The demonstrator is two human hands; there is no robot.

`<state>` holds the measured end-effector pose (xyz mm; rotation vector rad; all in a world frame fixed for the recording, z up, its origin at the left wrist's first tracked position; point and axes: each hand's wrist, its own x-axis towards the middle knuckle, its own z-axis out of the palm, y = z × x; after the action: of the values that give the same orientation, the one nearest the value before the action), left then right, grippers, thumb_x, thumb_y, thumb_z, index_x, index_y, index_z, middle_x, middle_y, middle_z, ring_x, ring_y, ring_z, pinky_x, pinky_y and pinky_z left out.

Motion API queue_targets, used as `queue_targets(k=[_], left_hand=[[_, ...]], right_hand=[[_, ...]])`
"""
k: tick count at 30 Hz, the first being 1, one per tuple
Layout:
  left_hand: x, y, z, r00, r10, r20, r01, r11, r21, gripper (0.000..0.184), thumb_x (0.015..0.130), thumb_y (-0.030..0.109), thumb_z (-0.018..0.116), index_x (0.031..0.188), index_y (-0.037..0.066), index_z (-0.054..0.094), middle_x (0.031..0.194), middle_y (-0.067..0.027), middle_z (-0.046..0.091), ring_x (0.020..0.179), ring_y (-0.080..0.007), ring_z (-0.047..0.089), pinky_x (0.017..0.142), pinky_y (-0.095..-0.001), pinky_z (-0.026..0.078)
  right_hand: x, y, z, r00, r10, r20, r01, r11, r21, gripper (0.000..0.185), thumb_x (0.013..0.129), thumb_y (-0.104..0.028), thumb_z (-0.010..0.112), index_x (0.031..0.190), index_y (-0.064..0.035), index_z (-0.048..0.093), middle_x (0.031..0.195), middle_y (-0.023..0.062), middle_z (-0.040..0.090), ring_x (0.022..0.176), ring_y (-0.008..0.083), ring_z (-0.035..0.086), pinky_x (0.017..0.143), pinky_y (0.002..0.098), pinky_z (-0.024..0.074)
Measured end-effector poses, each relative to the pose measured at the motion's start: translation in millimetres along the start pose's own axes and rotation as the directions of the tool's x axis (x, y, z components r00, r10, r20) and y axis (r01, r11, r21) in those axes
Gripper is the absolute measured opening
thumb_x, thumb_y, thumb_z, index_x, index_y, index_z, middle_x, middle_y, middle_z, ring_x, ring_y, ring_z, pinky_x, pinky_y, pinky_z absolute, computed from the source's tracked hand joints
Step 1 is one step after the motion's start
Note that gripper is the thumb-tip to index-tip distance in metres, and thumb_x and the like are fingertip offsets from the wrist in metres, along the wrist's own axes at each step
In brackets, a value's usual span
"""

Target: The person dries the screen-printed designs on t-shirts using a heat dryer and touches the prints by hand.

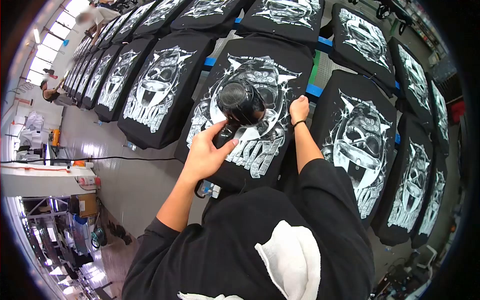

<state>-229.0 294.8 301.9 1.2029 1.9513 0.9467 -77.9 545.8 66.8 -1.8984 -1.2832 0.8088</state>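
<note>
My left hand (207,150) is closed round the handle of a black hair dryer (242,102), its round mesh grille facing up. The dryer is over the printed front of a black T-shirt (250,55) stretched on a flat board in front of me. It hides the middle of the white and grey print. At the shirt's right edge, my right hand (300,110) has its fingers curled against the fabric; the fingertips are partly hidden. A dark band circles that wrist.
More boards with printed black shirts stand in rows left (160,85) and right (357,140). A black cord (100,158) crosses on the left above the grey floor. A fire extinguisher (89,181) is at left. People (52,94) work along the far left row.
</note>
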Motion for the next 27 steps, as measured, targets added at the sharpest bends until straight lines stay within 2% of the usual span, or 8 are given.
queue_targets(k=[2, 4, 5, 10, 13, 16, 23, 27], left_hand=[[11.8, -3.7, 3.1, 0.994, 0.098, -0.047, -0.097, 0.995, 0.022, 0.053, 0.077, 0.017, 0.073, 0.118, -0.010, 0.054, 0.086, -0.0125, 0.066, 0.064, -0.0090, 0.053, 0.064, -0.0252, 0.046], [24.4, 5.2, 0.8, 1.000, 0.023, 0.021, -0.023, 1.000, 0.009, 0.055, 0.077, 0.018, 0.073, 0.121, -0.009, 0.052, 0.079, -0.0094, 0.065, 0.059, -0.0083, 0.053, 0.058, -0.0250, 0.046], [30.5, 13.2, -1.0, 0.984, -0.129, 0.119, 0.143, 0.983, -0.116, 0.058, 0.078, 0.019, 0.073, 0.124, -0.008, 0.050, 0.070, -0.0051, 0.062, 0.052, -0.0070, 0.051, 0.050, -0.0237, 0.044], [72.9, 21.5, 20.8, 0.994, 0.100, 0.047, -0.092, 0.986, -0.139, 0.054, 0.079, 0.017, 0.071, 0.122, -0.008, 0.051, 0.065, -0.0030, 0.059, 0.050, -0.0072, 0.052, 0.047, -0.0230, 0.043], [106.8, 33.2, 24.7, 0.989, 0.050, 0.141, -0.032, 0.991, -0.133, 0.050, 0.079, 0.016, 0.070, 0.121, -0.007, 0.053, 0.064, -0.0035, 0.059, 0.051, -0.0079, 0.054, 0.049, -0.0238, 0.044], [142.4, 29.1, 46.0, 0.962, 0.273, -0.014, -0.273, 0.962, 0.006, 0.051, 0.077, 0.019, 0.071, 0.119, -0.007, 0.055, 0.065, -0.0090, 0.062, 0.051, -0.0105, 0.055, 0.053, -0.0266, 0.047], [210.4, 42.1, 60.7, 0.986, 0.141, 0.090, -0.122, 0.975, -0.187, 0.055, 0.078, 0.017, 0.071, 0.122, -0.008, 0.052, 0.056, -0.0060, 0.059, 0.045, -0.0094, 0.054, 0.043, -0.0249, 0.042], [241.7, 36.1, 46.8, 0.985, 0.141, -0.099, -0.156, 0.975, -0.157, 0.061, 0.078, 0.018, 0.071, 0.127, -0.010, 0.046, 0.062, -0.0087, 0.062, 0.046, -0.0095, 0.055, 0.041, -0.0246, 0.042]], right_hand=[[-0.7, -2.2, -0.5, 1.000, 0.003, -0.019, -0.003, 1.000, 0.013, 0.036, 0.095, -0.030, 0.034, 0.096, -0.0021, 0.055, 0.097, 0.0254, 0.061, 0.094, 0.0453, 0.056, 0.080, 0.0522, 0.0435], [-1.9, -4.5, -1.9, 1.000, 0.020, -0.015, -0.020, 1.000, 0.010, 0.035, 0.095, -0.031, 0.034, 0.095, -0.0027, 0.055, 0.096, 0.0252, 0.061, 0.092, 0.0457, 0.056, 0.079, 0.0525, 0.0436], [-1.3, -4.5, -2.3, 0.999, 0.042, 0.011, -0.042, 0.999, 0.006, 0.036, 0.096, -0.031, 0.033, 0.099, -0.0024, 0.055, 0.100, 0.0246, 0.061, 0.096, 0.0452, 0.056, 0.081, 0.0513, 0.0433], [0.4, -3.0, -2.6, 0.999, 0.041, 0.034, -0.041, 0.999, 0.012, 0.038, 0.096, -0.030, 0.032, 0.103, -0.0013, 0.055, 0.104, 0.0253, 0.060, 0.097, 0.0459, 0.054, 0.081, 0.0511, 0.0427], [0.4, 1.0, 1.1, 1.000, -0.009, -0.029, 0.010, 0.999, 0.052, 0.034, 0.095, -0.030, 0.034, 0.097, -0.0027, 0.054, 0.095, 0.0262, 0.061, 0.090, 0.0475, 0.055, 0.077, 0.0537, 0.0430], [-0.6, -2.1, -1.6, 1.000, 0.012, 0.001, -0.013, 0.999, 0.041, 0.034, 0.095, -0.030, 0.034, 0.097, -0.0021, 0.054, 0.094, 0.0259, 0.061, 0.089, 0.0472, 0.055, 0.076, 0.0543, 0.0425], [0.1, -2.5, -3.6, 1.000, 0.015, 0.025, -0.016, 0.999, 0.046, 0.034, 0.096, -0.030, 0.033, 0.101, -0.0020, 0.052, 0.094, 0.0269, 0.060, 0.089, 0.0476, 0.055, 0.076, 0.0543, 0.0426], [-0.3, -3.0, -3.2, 1.000, 0.021, 0.007, -0.022, 0.997, 0.074, 0.035, 0.097, -0.028, 0.034, 0.098, 0.0001, 0.053, 0.096, 0.0270, 0.060, 0.091, 0.0474, 0.054, 0.077, 0.0526, 0.0420]])
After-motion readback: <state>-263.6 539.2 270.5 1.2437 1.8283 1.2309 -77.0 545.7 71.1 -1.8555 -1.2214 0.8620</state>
